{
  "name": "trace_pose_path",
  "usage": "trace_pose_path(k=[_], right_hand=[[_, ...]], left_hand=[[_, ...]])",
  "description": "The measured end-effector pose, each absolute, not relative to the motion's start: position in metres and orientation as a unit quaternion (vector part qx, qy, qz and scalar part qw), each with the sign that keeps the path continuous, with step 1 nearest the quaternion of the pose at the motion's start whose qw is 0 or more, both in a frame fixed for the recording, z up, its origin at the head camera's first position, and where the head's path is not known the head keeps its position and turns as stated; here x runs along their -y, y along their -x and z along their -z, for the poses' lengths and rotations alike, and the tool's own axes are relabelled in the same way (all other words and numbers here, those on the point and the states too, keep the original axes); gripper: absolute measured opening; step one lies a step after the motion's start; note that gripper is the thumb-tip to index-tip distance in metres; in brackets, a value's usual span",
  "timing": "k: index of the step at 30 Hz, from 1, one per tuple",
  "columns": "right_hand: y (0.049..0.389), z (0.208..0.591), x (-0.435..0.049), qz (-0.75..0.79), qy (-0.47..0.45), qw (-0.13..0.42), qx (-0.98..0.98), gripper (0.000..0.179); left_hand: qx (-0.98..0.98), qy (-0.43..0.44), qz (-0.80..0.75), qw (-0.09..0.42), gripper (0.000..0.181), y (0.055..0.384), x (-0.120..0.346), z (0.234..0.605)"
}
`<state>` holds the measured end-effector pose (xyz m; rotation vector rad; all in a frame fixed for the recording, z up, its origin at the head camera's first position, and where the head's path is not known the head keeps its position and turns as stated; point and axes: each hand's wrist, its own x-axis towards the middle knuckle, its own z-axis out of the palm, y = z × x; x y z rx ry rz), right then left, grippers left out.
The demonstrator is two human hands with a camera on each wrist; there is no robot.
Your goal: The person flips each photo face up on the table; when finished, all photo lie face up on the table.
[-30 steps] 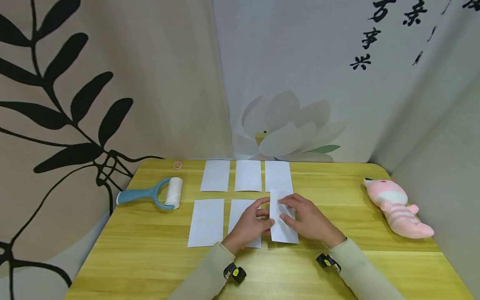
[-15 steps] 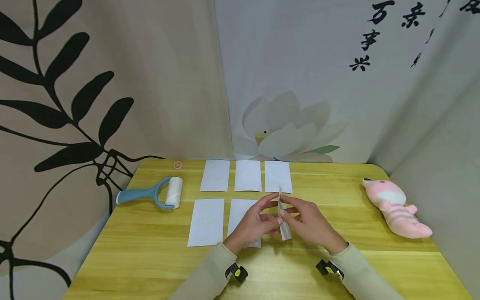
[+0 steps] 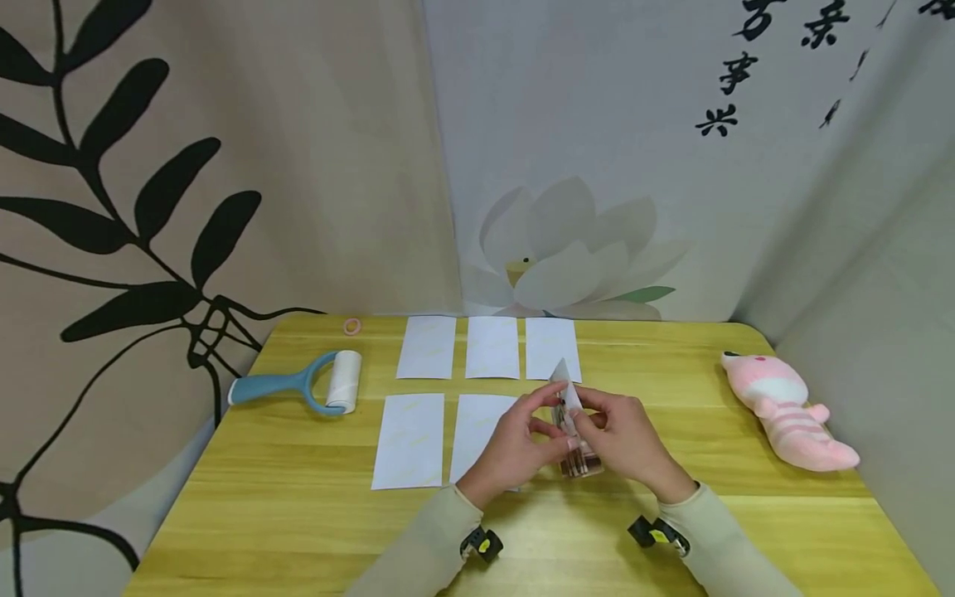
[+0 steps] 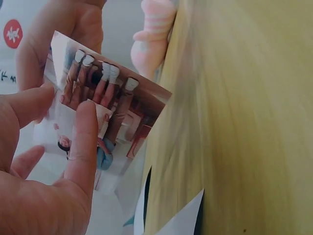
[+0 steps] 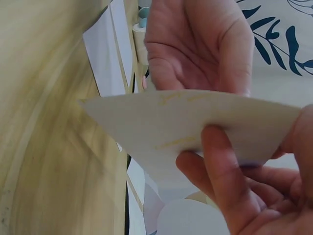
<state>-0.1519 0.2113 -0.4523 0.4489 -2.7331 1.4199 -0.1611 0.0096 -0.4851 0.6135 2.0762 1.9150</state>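
1. Where the counter [image 3: 582, 547] ends at its far edge, one curtain [image 3: 336, 166]: pale cloth, printed with black leaves, a white flower and brush characters.
2. Counter: yellow wood grain, rounded far corners.
3. Toy [image 3: 789, 414]: pink plush, striped, lying toward the right edge, well apart from the rest.
4. Roller [image 3: 304, 381]: blue handle, white roll, lying at the left.
5. Left hand [image 3: 515, 452]: narrow, thumb and fingers curved at the photo [image 4: 122, 105], thumb against the picture face. Right hand [image 3: 630, 435]: likewise narrow, holding the photo from the other side, fingertips on the white back.
6. Cards [image 3: 408, 441], five, white with faint yellow marks: three in a far row, two in a near row, the right one of these partly behind the left hand.
7. Photo: one, glossy, showing several figures; held tilted between both hands above the counter, right of the near row.
8. Ring [image 3: 346, 327]: pink, small, near the far left corner.
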Motion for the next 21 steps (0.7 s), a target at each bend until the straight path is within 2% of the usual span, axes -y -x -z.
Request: trace_pose_path(k=[9, 15, 21], right_hand=[[0.149, 0.440, -0.217, -0.439, -0.124, 0.036, 0.889, 0.038], [0.140, 0.435, -0.217, -0.463, -0.112, 0.027, 0.879, 0.040], [0.132, 0.436, -0.215, -0.480, -0.101, 0.030, 0.871, 0.040]], left_hand=[[-0.738, -0.192, -0.638, 0.107, 0.069, 0.161, -0.004, 0.489], [-0.753, -0.145, -0.629, 0.126, 0.061, 0.155, 0.004, 0.495], [-0.724, -0.134, -0.659, 0.154, 0.064, 0.152, 0.010, 0.500]])
